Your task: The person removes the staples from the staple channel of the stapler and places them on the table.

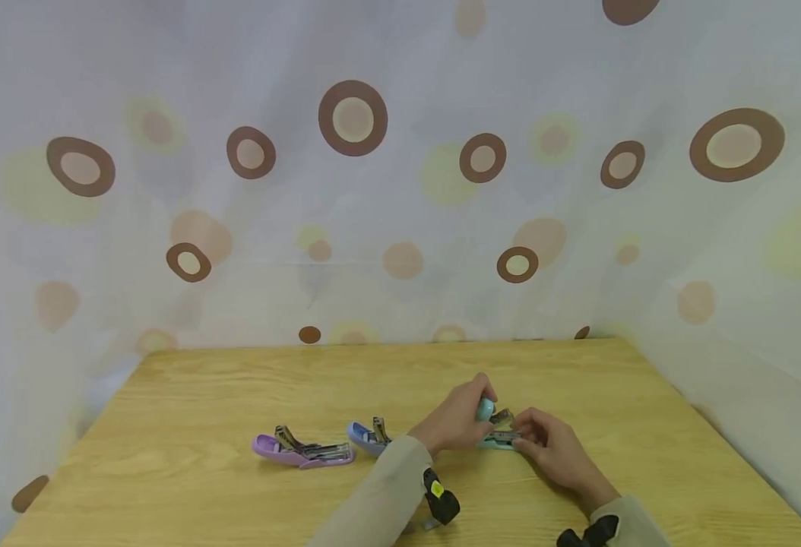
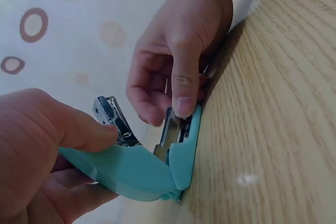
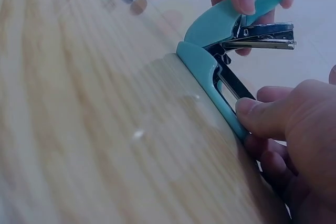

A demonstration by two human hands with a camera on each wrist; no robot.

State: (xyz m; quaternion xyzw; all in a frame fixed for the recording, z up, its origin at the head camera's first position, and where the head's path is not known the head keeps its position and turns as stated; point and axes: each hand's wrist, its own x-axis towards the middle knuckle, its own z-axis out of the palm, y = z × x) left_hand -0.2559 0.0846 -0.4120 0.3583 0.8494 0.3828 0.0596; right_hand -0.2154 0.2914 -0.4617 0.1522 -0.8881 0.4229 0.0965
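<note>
A teal stapler point(image 2: 131, 174) stands on the table, its top handle lifted and swung away from the base, with the metal magazine parts showing. My left hand point(image 1: 457, 416) holds the raised handle, thumb on one side and fingers curled underneath. At the front end of the stapler's base, my right hand point(image 1: 556, 448) pinches with thumb and fingers, as the right wrist view shows. The right fingertips partly hide the end of the base and the metal channel there.
To the left on the wooden table point(image 1: 188, 410) lie a purple stapler point(image 1: 305, 456) and a blue stapler point(image 1: 366, 439), both opened up. The left forearm partly covers the blue one. Behind the table hangs a patterned cloth point(image 1: 400, 190), which also rises at the right side.
</note>
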